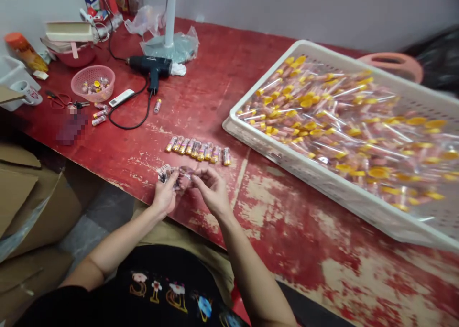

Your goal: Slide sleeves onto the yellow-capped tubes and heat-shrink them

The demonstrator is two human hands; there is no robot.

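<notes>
Near the table's front edge, my left hand is closed on a small bunch of printed plastic film, dark and clear with pinkish parts. My right hand comes in from the other side, thumb and fingers pinching the right end of that film. Its details are blurred, and the fingers hide part of it. Just beyond both hands, several small clear tubes with yellow ends and printed wraps lie side by side in a row. One similar tube lies slightly apart at the row's right end.
A large white crate full of yellow-capped tubes takes up the right side. At the back left are a heat gun with a looped cord, a pink basket, red-handled pliers and a stand pole. Cardboard boxes stand at lower left.
</notes>
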